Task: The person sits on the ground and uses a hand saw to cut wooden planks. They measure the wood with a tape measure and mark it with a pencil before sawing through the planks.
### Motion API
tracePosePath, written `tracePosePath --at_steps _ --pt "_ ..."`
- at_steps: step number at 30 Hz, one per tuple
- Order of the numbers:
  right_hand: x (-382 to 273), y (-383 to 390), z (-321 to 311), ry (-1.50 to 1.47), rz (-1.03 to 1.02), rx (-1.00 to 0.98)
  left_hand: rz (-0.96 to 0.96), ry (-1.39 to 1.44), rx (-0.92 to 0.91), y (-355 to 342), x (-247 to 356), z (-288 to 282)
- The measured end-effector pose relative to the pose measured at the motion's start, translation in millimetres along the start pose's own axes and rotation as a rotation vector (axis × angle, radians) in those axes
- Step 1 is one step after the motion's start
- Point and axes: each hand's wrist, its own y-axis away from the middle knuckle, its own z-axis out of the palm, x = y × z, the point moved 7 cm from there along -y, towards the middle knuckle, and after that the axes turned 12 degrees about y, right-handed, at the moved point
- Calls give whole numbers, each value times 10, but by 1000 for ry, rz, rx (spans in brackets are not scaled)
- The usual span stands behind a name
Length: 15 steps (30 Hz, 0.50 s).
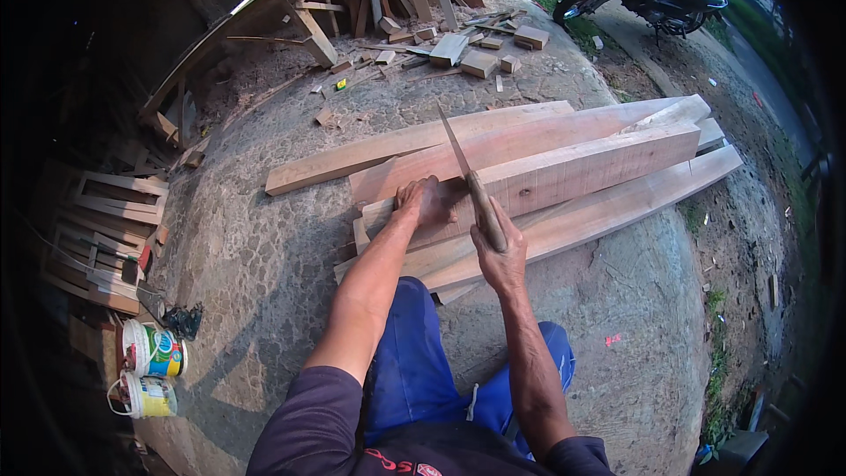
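Wooden-handled bladed tool (478, 194) fills the clenched right hand (503, 253); the left hand (416, 197), grip unclear, touches a plank (564, 174).

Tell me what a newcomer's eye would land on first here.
Probably the wooden-handled blade near the centre, gripped by the right hand, over the long planks. The left hand is left of it, toward the planks' left end. Next, perhaps, the motorcycle at upper right and the two white buckets at lower left.
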Motion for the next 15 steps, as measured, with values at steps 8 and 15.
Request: tracePosePath --at_steps 8,15 --pt "-186 2086 -1284 192 25 -64 18 119 -154 -386 -208 71" --pt "-156 -126 -59 47 -63 3 -28 21 -27 4 -15 7"
